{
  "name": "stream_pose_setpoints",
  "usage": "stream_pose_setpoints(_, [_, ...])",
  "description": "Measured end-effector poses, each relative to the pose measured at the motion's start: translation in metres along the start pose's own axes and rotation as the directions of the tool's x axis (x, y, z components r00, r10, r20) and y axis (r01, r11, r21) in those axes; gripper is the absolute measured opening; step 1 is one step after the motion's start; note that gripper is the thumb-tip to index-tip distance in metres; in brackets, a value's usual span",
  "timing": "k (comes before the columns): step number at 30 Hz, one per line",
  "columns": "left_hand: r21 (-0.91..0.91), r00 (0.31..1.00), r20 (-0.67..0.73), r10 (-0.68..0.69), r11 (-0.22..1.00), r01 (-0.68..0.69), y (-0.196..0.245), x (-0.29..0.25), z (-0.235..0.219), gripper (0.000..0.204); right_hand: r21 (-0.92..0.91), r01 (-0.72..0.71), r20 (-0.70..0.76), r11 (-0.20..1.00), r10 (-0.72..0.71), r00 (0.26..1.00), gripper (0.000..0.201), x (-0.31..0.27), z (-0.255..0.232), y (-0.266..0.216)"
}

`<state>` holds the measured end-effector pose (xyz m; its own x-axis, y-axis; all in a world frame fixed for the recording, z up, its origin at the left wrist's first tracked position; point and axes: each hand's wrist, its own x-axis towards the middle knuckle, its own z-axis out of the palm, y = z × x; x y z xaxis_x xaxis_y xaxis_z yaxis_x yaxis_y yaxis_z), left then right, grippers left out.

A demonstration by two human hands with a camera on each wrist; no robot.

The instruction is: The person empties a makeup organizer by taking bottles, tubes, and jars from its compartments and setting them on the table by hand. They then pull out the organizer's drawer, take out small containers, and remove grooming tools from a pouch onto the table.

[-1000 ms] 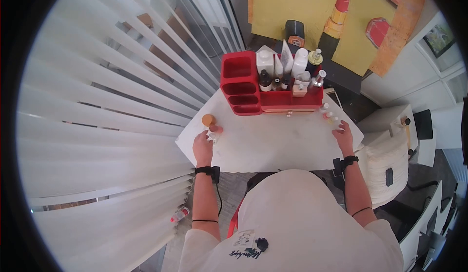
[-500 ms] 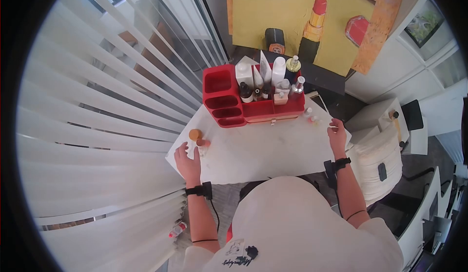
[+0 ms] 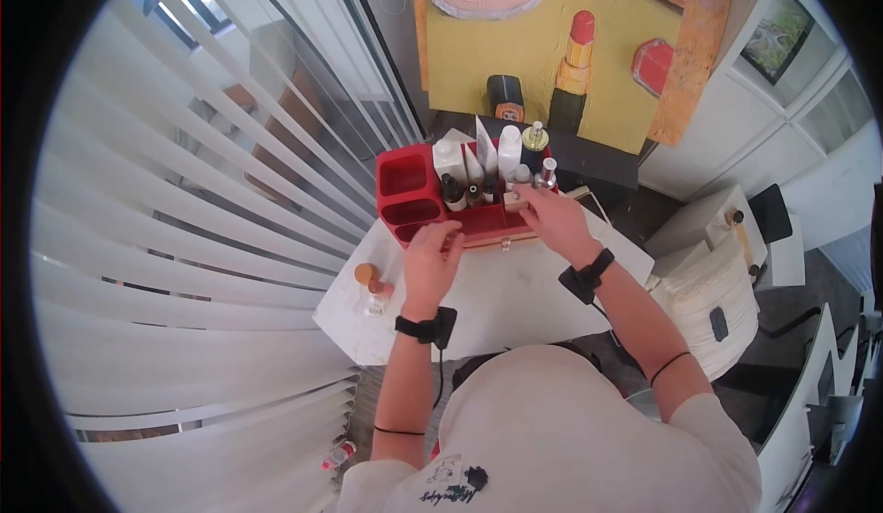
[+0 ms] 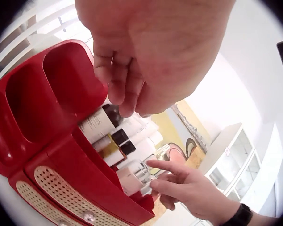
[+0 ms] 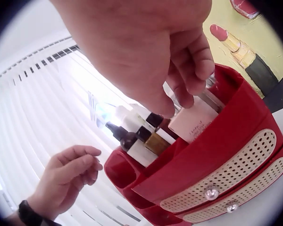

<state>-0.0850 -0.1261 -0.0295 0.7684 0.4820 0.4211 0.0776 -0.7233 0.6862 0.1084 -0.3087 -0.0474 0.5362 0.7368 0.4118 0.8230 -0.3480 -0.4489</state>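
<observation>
A red organizer (image 3: 460, 228) stands at the back of the table, packed with cosmetic bottles. My right hand (image 3: 558, 221) reaches in at its right part and pinches the silvery cap of a pale pink perfume bottle (image 4: 130, 180) with thumb and fingers. The bottle sits low behind the red front wall, upright in its compartment. My left hand (image 3: 430, 269) hovers in front of the left compartments, fingers loosely bent, nothing in them. Between the hands stand a dark dropper bottle (image 5: 128, 140) and small black-capped bottles (image 5: 155, 141).
On the white table (image 3: 515, 292), an orange-brown round lid (image 3: 366, 274) and a small clear item (image 3: 375, 303) sit at the left. Drawers with woven fronts (image 5: 221, 186) and clear knobs form the organizer's lower part. White blinds (image 3: 212, 283) hang close on the left.
The left hand has left the small items at the table's left and come to the organizer. The right hand has swung inward from the table's right edge to the perfume bottle. The head view has shifted.
</observation>
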Motion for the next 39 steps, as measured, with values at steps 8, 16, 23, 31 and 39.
stream_pose_setpoints(8, [0.022, 0.998, 0.049, -0.03, 0.999, 0.029, -0.002, -0.022, 0.006, 0.014, -0.042, -0.02, 0.03, 0.999, 0.021, 0.999, 0.02, -0.005, 0.013, 0.002])
stream_pose_setpoints(16, [-0.055, 0.995, 0.043, -0.085, 0.995, 0.087, -0.017, -0.041, 0.004, 0.015, 0.088, -0.086, -0.044, 0.992, 0.09, 0.995, 0.023, -0.021, -0.029, -0.005])
stream_pose_setpoints(23, [-0.107, 0.911, -0.013, -0.413, 0.906, 0.409, -0.068, -0.103, -0.023, 0.016, 0.388, -0.51, -0.111, 0.767, 0.589, 0.801, 0.026, -0.113, -0.099, 0.064])
stream_pose_setpoints(31, [-0.037, 0.89, -0.001, -0.456, 0.89, 0.455, -0.063, -0.107, -0.031, 0.014, -0.072, -0.596, 0.047, 0.8, 0.599, 0.799, 0.028, -0.18, -0.031, 0.132])
stream_pose_setpoints(39, [-0.022, 0.891, -0.023, -0.454, 0.891, 0.454, -0.063, -0.112, -0.041, 0.013, -0.226, -0.552, 0.098, 0.803, 0.582, 0.807, 0.029, -0.172, -0.001, 0.15])
